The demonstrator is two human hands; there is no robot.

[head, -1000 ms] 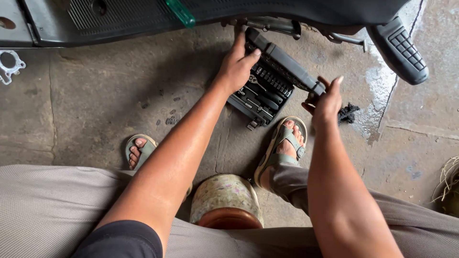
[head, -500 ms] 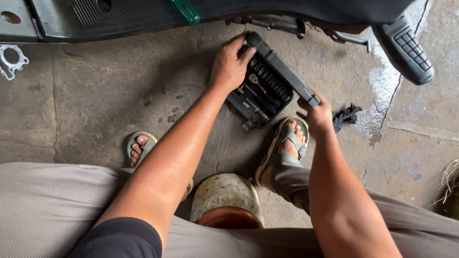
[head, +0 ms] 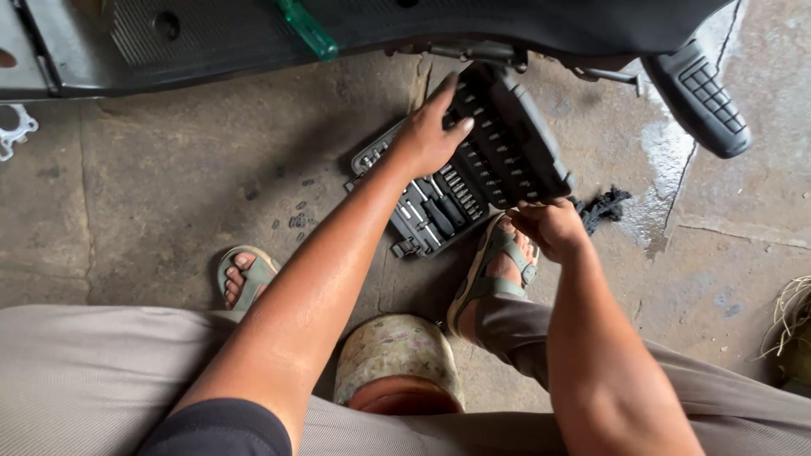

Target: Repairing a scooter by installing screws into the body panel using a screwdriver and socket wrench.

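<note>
Two bare hands work at a dark tool case (head: 473, 181) lying open on the concrete floor (head: 169, 211), and most else is only partly seen. Far to the left of the case, a pale metal bracket (head: 13, 131) is cut off by the frame edge. Above and left of the case runs the black underside of a scooter (head: 211, 42), its upper part out of view; a green translucent piece (head: 306, 25) pokes from it, its shape unclear. Below and left of the case, a foot in a grey-green sandal (head: 245, 277) is half hidden behind the person's knee.

The left hand (head: 427, 139) lies with fingers spread flat against the raised lid (head: 511, 139), pressing on its inner face rather than gripping. The lower tray (head: 418, 207) rests on the floor, its rows of sockets and bits too small to tell apart. Just below the case stands a round, flower-patterned stool (head: 397, 359), mostly covered by the legs.

The right hand (head: 553, 228) is curled at the lid's near corner, but whether it clasps the edge cannot be told. Beside it sits the other sandalled foot (head: 498, 262). Right of the case lies a dark rag (head: 601, 207), and beyond it a ribbed black footrest (head: 701, 97) and a wet patch (head: 676, 152).
</note>
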